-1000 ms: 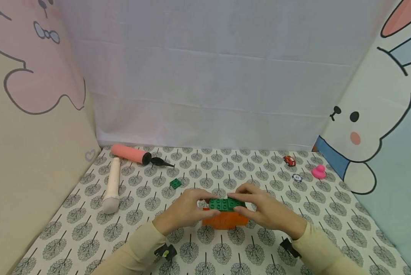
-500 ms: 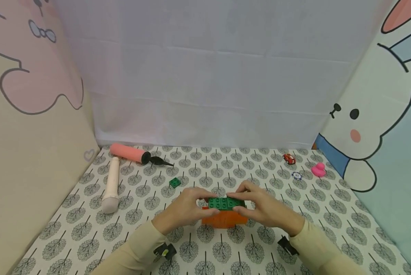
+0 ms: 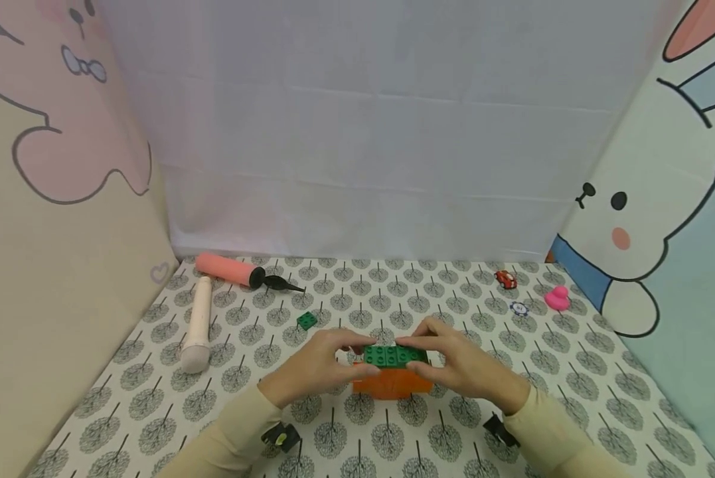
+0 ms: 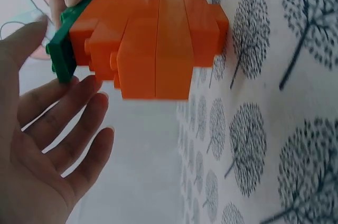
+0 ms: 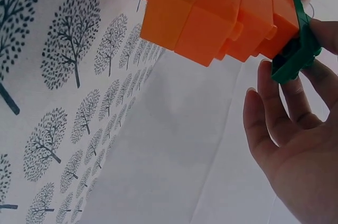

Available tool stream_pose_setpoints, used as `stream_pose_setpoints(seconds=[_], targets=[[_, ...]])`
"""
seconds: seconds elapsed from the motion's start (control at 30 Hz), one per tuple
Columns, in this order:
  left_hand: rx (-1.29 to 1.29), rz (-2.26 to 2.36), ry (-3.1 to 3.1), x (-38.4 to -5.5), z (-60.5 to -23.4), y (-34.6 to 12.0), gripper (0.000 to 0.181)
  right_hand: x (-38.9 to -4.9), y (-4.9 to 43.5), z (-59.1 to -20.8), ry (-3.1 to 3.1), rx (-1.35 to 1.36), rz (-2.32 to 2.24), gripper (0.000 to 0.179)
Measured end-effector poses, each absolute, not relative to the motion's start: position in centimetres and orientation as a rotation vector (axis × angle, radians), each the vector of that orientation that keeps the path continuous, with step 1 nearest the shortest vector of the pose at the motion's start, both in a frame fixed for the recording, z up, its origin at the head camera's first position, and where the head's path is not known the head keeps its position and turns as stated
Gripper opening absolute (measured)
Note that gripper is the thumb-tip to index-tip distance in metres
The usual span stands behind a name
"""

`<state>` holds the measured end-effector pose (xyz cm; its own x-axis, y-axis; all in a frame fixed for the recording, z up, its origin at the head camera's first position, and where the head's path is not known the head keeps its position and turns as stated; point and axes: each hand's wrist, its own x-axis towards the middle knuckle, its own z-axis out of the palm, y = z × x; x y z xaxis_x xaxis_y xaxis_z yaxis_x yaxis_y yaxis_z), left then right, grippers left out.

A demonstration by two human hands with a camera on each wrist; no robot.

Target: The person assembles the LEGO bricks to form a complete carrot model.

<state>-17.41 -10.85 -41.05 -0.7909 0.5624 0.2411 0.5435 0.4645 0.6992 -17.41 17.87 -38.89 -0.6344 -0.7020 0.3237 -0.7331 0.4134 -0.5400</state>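
Observation:
In the head view, a row of green toy bricks [image 3: 382,356] tops a stepped stack of orange bricks [image 3: 393,384] standing on the cloth. My left hand [image 3: 314,366] is at the row's left end. The left wrist view shows its fingertips [image 4: 71,84] right at the green edge, the thumb held apart. At the other end, my right hand [image 3: 461,362] pinches the right-hand green brick [image 5: 289,65] between thumb and fingers. That brick juts past the orange stack and looks tilted in the right wrist view.
A loose green brick [image 3: 307,320] lies behind the left hand. Leftward are a pink pump [image 3: 226,268] with a black nozzle and a pale microphone-shaped toy [image 3: 198,325]. Back right hold a red toy car [image 3: 505,279], a poker chip [image 3: 519,308] and a pink duck [image 3: 557,298]. Fabric walls surround the table.
My left hand has eased slightly back to the left, its thumb loosening from the green bricks. My right hand keeps its pinch in the same place. The head view has shifted slightly.

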Motion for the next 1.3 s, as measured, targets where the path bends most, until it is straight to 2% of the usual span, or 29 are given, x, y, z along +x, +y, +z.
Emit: stream_pose_setpoints(seconds=[0.1, 0.27, 0.43, 0.7, 0.87, 1.13, 1.3], targets=[[0.938, 1.262, 2.722, -17.8, -41.3, -11.8, 0.052, -17.4, 17.9, -38.8, -2.612, 1.316, 1.021, 0.041], [0.739, 1.196, 2.932, -19.4, -41.9, -13.6, 0.042, -17.3, 17.9, -38.7, -2.618, 1.313, 1.006, 0.042], [0.467, 0.982, 3.086, -21.5, -43.1, -15.5, 0.051, -17.3, 17.8, -38.7, -2.616, 1.319, 1.015, 0.042], [0.092, 0.885, 3.062, -23.4, -44.1, -17.2, 0.062, -17.3, 17.8, -38.8, -2.638, 1.301, 1.010, 0.042], [0.041, 0.835, 3.053, -23.9, -44.4, -17.3, 0.061, -17.3, 17.8, -38.8, -2.627, 1.301, 1.010, 0.042], [0.055, 0.788, 3.091, -24.5, -45.0, -17.4, 0.044, -17.3, 17.8, -38.9, -2.629, 1.305, 1.028, 0.042], [0.042, 0.823, 3.078, -24.6, -45.1, -17.3, 0.042, -17.3, 17.9, -38.9, -2.641, 1.294, 1.044, 0.042]])
